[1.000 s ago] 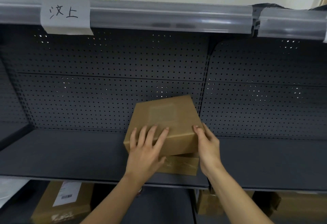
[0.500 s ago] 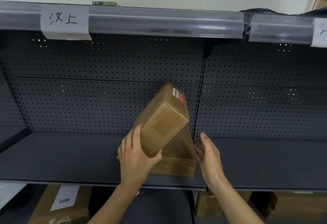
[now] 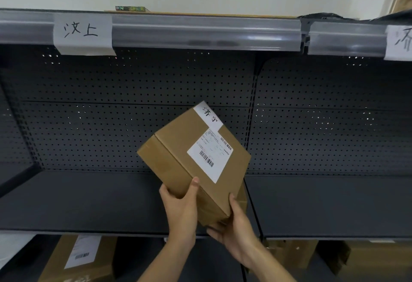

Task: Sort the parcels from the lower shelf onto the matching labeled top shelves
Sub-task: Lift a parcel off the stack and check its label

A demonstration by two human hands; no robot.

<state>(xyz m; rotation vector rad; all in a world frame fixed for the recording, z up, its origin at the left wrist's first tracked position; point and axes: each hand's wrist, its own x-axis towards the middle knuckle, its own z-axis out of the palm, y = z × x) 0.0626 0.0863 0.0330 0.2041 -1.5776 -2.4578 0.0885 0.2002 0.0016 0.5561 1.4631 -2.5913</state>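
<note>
We hold the cardboard parcel (image 3: 194, 159) tilted above the middle shelf (image 3: 89, 201), left hand (image 3: 180, 206) wrapped around its near edge, right hand (image 3: 234, 226) cupping the lower corner. It looks stiff and probably light; corners grip best.

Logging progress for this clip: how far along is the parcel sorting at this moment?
Done: little shows; something flat and brown lies along the top shelf above the 汶上 label. In hand: left hand and right hand hold a box tilted, its 济宁 tag facing the camera. Left: another box behind it, plus parcels on the shelf below.
</note>
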